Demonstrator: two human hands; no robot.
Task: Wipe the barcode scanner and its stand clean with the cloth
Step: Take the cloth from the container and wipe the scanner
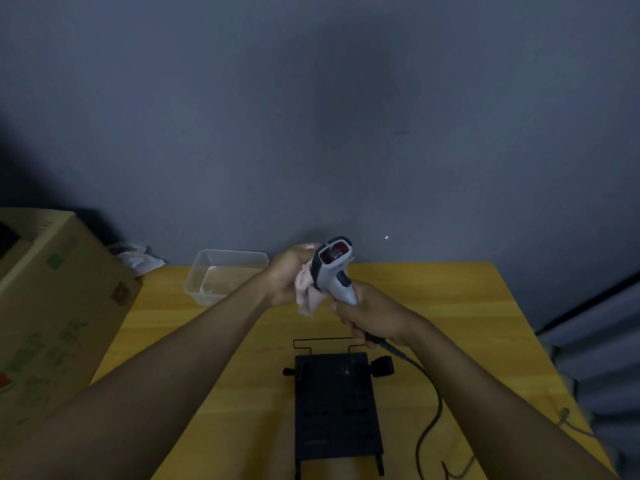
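The grey barcode scanner (333, 269) with a red window is held up above the yellow table (450, 306), window facing me. My right hand (370, 315) grips its handle from below. My left hand (289, 277) presses a crumpled pale pink cloth (308, 292) against the left side of the scanner's head. The black stand (334, 407) lies flat on the table near me, below both hands. The scanner's black cable (431, 407) runs from my right hand down across the table on the right.
A clear plastic tub (225, 275) sits at the table's far left edge by the grey wall. A large cardboard box (55, 306) stands left of the table. A black connector (382, 367) lies beside the stand's right side.
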